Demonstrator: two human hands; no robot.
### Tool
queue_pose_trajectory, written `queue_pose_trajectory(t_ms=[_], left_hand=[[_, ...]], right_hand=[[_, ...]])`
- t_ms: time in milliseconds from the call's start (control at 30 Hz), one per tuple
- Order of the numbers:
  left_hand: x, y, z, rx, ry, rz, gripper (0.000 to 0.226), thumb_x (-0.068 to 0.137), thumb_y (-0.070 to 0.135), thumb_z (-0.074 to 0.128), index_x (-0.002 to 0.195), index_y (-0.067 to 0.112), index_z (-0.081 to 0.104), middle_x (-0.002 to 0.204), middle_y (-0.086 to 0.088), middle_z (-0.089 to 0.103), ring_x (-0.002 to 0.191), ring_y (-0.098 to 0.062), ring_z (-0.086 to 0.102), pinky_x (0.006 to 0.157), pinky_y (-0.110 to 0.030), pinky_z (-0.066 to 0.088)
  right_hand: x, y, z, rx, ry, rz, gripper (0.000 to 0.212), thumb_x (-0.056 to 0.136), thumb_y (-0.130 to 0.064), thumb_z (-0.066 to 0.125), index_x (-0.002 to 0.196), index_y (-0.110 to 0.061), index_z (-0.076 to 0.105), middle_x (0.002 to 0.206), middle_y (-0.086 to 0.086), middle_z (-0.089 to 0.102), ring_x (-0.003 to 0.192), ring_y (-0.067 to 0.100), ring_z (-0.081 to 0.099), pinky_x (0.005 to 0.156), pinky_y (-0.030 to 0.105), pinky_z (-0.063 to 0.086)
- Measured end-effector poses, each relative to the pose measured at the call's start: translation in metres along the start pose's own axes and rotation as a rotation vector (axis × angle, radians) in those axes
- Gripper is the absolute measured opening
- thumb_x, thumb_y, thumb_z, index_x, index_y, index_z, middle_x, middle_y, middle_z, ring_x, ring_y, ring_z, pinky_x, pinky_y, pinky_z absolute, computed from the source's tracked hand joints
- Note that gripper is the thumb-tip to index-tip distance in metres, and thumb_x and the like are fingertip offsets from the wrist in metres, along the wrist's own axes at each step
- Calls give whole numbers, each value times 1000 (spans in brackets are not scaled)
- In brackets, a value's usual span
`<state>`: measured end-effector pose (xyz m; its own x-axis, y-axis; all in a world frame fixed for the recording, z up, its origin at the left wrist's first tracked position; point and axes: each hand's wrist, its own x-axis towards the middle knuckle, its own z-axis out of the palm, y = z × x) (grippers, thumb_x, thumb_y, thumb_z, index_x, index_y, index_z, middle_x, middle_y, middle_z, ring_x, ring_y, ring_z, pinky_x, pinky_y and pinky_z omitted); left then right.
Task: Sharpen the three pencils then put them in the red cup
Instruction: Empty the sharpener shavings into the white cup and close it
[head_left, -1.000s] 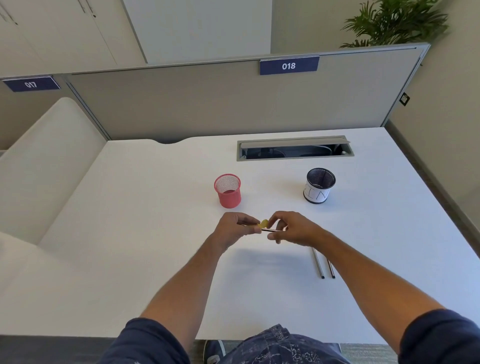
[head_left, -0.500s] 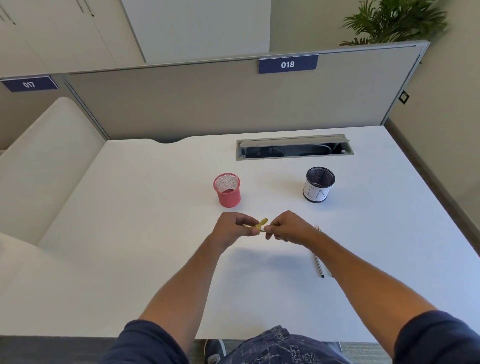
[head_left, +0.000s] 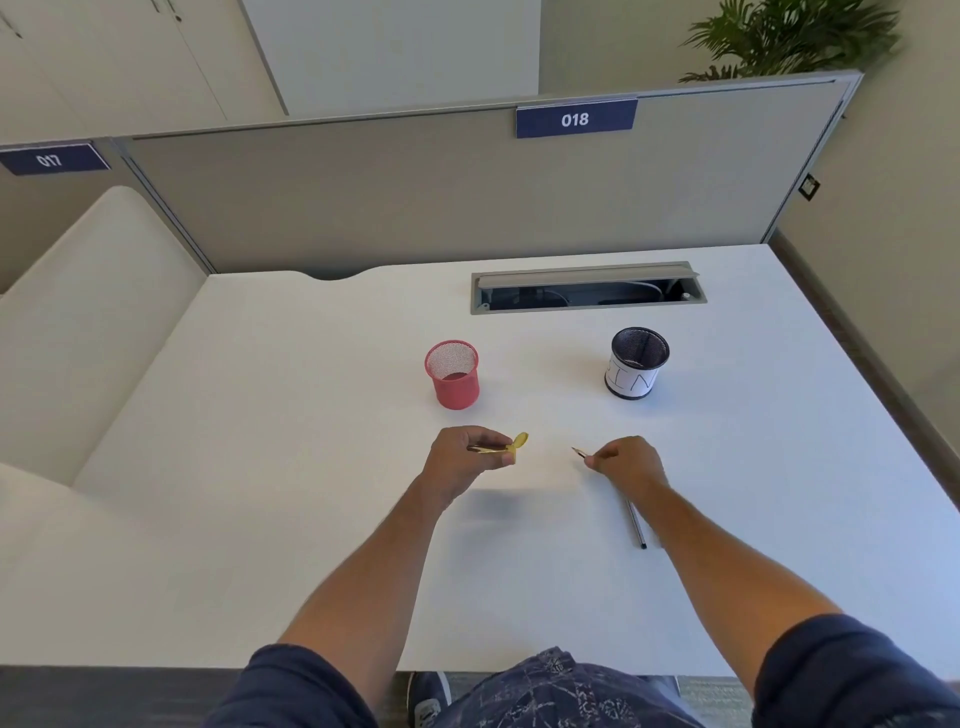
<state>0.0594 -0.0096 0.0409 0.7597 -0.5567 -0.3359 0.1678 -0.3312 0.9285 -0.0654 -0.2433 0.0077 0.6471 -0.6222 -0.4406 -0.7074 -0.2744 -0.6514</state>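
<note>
White desk (head_left: 311, 467) held a red cup (head_left: 452, 374). Below it, the left hand (head_left: 467, 454) pinched a yellow sharpener (head_left: 519, 446); apart, the right hand (head_left: 626, 461) gripped a sharpened pencil (head_left: 579, 453). Another pencil (head_left: 636, 525) lay beside that forearm.

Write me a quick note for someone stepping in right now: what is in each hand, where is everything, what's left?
Left hand: holds the yellow sharpener.
Right hand: holds a pencil, pointed tip showing, clear of the sharpener.
Red cup: upright on the desk, looks empty.
Another pencil lies by the right forearm; a third isn't visible.
Left: drop the held pencil in the cup, sharpen the rest.
</note>
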Motion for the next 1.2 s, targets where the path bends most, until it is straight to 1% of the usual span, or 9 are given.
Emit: queue_pose_trajectory(t_ms=[100, 233, 400, 633, 700, 800, 933, 1033, 1200], left_hand=[[0, -1, 3, -5, -4, -1, 24, 75, 5, 88, 98, 5, 80, 91, -9, 78, 79, -12, 69, 75, -17, 52], [0, -2, 4, 2, -11, 9, 25, 75, 6, 89, 98, 7, 80, 95, -14, 79, 82, -14, 69, 81, -22, 53], [-1, -2, 5, 0, -14, 18, 25, 75, 4, 88, 99, 4, 80, 89, -7, 78, 79, -11, 70, 77, -15, 54], [0, -4, 5, -10, -19, 20, 25, 74, 7, 89, 98, 7, 80, 95, -14, 79, 82, -15, 70, 84, -25, 54], [0, -4, 6, -13, -18, 19, 24, 75, 6, 89, 98, 7, 80, 93, -13, 79, 81, -14, 70, 84, -25, 53], [1, -3, 8, -26, -15, 30, 24, 76, 8, 89, 98, 7, 80, 95, -14, 79, 80, -13, 69, 79, -22, 52], [-1, 3, 11, -36, 1, 49, 24, 79, 10, 86, 102, 5, 80, 91, -7, 78, 73, -2, 67, 65, -12, 48], [0, 8, 11, -55, 29, 51, 25, 80, 12, 86, 104, 7, 79, 91, -3, 78, 72, -1, 67, 63, -14, 48], [3, 9, 8, -146, 76, 35, 14, 81, 16, 85, 94, 13, 82, 80, 0, 76, 68, -12, 57, 64, -22, 48]], right_hand=[[-6, 6, 14, -92, 56, -2, 12, 84, -24, 78, 74, -19, 74, 76, 0, 71, 78, 20, 64, 57, 25, 41], [-15, 6, 28, -210, 112, -54, 10, 86, -23, 73, 81, -14, 73, 78, 3, 70, 80, 23, 58, 65, 29, 45], [-13, 2, 29, -391, 155, -81, 16, 91, -26, 67, 89, -11, 70, 90, 9, 72, 91, 30, 66, 68, 30, 47], [-11, 6, 27, -391, 161, -44, 17, 91, -28, 68, 87, -11, 68, 84, 4, 67, 89, 29, 66, 73, 34, 54], [-11, 7, 26, -321, 175, -58, 20, 88, -32, 71, 89, -12, 68, 88, 2, 66, 89, 25, 64, 72, 33, 51], [-16, -3, 31, -94, 193, -240, 23, 89, -39, 74, 104, -22, 70, 98, -5, 67, 86, 12, 61, 75, 25, 43], [-30, -41, 34, 269, -88, -389, 26, 99, -38, 62, 122, -28, 71, 101, -10, 73, 84, -5, 67, 74, 14, 48], [-33, -55, 35, 419, -128, -430, 25, 100, -30, 63, 118, -18, 75, 97, -3, 77, 85, 4, 72, 74, 23, 54], [-35, -56, 33, 467, -87, -471, 12, 90, -20, 76, 98, -13, 82, 80, -5, 76, 72, 0, 66, 66, 9, 46]])
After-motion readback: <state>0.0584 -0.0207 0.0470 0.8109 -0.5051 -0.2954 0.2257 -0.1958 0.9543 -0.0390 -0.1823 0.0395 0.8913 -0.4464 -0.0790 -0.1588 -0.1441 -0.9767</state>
